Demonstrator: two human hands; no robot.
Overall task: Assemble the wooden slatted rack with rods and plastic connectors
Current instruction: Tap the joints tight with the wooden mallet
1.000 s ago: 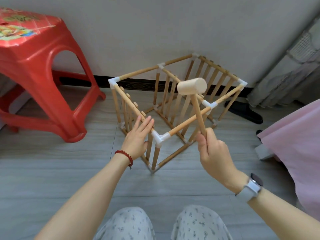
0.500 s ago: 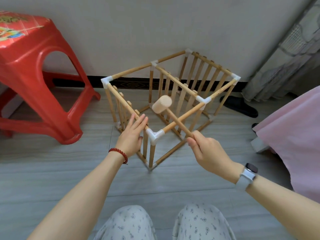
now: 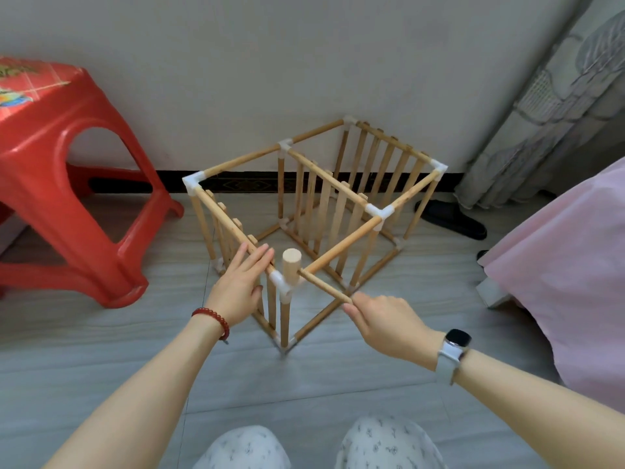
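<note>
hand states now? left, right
Left hand: open, straight fingers resting on the top rod of the wooden slatted rack.
Right hand: gripping the handle of the small wooden mallet, head on the white plastic corner connector.

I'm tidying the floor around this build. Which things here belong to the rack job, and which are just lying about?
Part of the job:
- wooden rack
- white corner connector
- wooden mallet, held by the right hand
- left hand, resting on the top rod

Just lying about:
- red plastic stool
- black slipper
- pink cloth
- grey curtain
</note>
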